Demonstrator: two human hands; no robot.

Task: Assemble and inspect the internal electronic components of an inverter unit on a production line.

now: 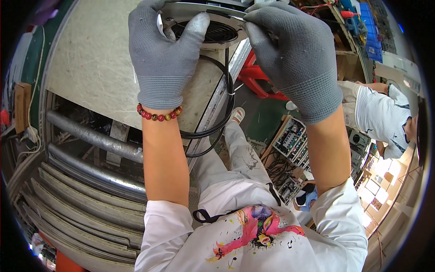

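At the top edge, a pale housing with a round black grille (222, 34) is held up over the worktable, its far part cut off by the picture's edge. My left hand (164, 59), in a grey knitted glove, grips its left side, the thumb lying across the grille. The thumb and fingers of my right hand (297, 59), gloved alike, are pinched together at the right end. A thin dark strip (224, 14) runs along the housing toward them; what exactly they pinch is hidden. A looped black cable (228, 86) hangs below the housing, bound with a white tie.
The scratched worktable (90, 59) lies at left, with metal pipes (95, 136) and stacked curved strips (81, 213) below. A red stool (256, 77) stands beyond its edge. Right of me are a rack of electronic parts (292, 140), blue bins (371, 34) and another person (383, 109).
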